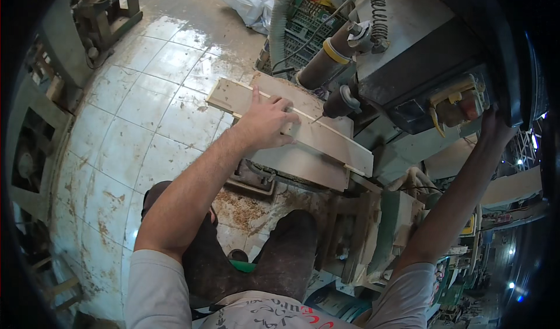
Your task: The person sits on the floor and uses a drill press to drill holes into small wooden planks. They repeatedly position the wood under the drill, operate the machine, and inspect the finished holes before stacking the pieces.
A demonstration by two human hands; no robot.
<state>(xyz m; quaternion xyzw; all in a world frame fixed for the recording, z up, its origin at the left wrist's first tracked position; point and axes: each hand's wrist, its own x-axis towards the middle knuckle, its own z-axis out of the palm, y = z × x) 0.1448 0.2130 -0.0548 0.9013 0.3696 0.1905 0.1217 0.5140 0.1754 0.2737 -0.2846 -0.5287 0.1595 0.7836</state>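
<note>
A long pale wooden board lies slantwise on a wider wooden table panel under a drill press. My left hand holds the board on its left part, fingers spread over the top and thumb toward the near edge. A thin drill bit points at the board from the dark chuck, just right of my fingers. My right hand is raised at the right side of the drill press head. Its fingers are hidden behind the machine, so what they touch does not show.
A thick machine column stands behind the board. Green crates and a ribbed hose sit beyond. Sawdust covers tiles below the table. A wooden stand is at the near right. White tiled floor extends left.
</note>
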